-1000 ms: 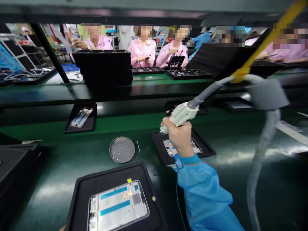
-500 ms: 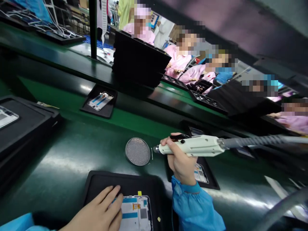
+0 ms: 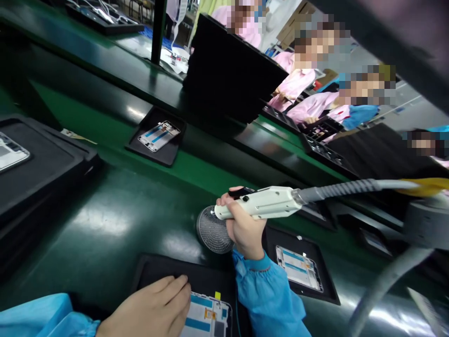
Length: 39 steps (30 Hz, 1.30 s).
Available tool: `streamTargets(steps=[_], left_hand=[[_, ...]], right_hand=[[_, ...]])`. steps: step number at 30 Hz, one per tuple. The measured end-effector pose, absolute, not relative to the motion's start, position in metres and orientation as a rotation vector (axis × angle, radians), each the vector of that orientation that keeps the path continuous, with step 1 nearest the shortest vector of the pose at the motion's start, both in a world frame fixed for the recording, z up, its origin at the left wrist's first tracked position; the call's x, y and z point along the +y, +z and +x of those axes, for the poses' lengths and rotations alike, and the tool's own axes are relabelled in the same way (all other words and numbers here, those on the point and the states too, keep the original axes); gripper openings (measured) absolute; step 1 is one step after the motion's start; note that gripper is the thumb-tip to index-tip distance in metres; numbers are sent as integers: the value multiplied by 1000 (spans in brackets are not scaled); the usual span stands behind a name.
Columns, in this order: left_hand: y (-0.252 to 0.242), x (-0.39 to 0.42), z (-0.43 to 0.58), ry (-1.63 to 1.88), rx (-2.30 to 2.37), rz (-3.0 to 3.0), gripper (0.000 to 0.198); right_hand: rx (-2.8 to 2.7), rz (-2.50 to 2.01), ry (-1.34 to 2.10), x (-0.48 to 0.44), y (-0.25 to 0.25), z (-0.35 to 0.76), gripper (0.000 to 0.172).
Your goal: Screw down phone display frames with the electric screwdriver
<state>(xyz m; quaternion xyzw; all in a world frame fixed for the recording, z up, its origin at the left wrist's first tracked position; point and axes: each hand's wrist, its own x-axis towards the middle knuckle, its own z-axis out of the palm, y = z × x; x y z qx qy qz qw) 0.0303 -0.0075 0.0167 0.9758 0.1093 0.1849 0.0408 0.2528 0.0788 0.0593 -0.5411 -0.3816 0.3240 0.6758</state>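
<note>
- The right hand [image 3: 242,223] is seen at lower centre, closed around an electric screwdriver [image 3: 257,202], with the fingers wrapped about its white body and the tip pointed toward the left of the frame.
- The screwdriver's tip is held at the upper edge of a round metal dish [image 3: 212,229]; whether they touch cannot be told.
- The dish is partly hidden by the right hand and is set on the green bench [image 3: 105,220].
- A grey hose [image 3: 336,190] is attached to the rear of the screwdriver and is led off to the right edge.
- The left hand [image 3: 150,306] is laid open and flat at the bottom of the frame, resting on a black tray [image 3: 164,267], its fingertips just beside a phone frame [image 3: 206,318].
- That phone frame is held in the tray and is cut off by the lower edge of the view.
- Blue sleeves [image 3: 266,295] are worn on both arms.
- Another phone frame [image 3: 298,267] is laid in a second tray [image 3: 301,292], lower right of the right hand.
- A third tray [image 3: 140,145] is placed at upper centre-left, and a larger tray [image 3: 42,161] at the left edge.
- A stack of black trays [image 3: 228,70] is seen at upper centre, with co-workers [image 3: 298,89] in pink smocks beyond it at upper right.
</note>
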Motion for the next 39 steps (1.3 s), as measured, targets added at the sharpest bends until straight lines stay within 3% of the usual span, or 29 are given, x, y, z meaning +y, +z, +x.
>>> streamTargets(steps=[22,28,33,39], left_hand=[[15,-15,29,581,452,2895,26],[24,-12,26,549,487,2871,53],[24,-13,26,488,477,2825,54],[22,-15,27,452,452,2792,54]], right_hand=[[-833,-1245,721,81,53,250,20],[-877,-1166,676,55,87,256,18],[-967,-1222,715,-7,108,246,17],[-1100,-1256,837,-48,94,221,20]])
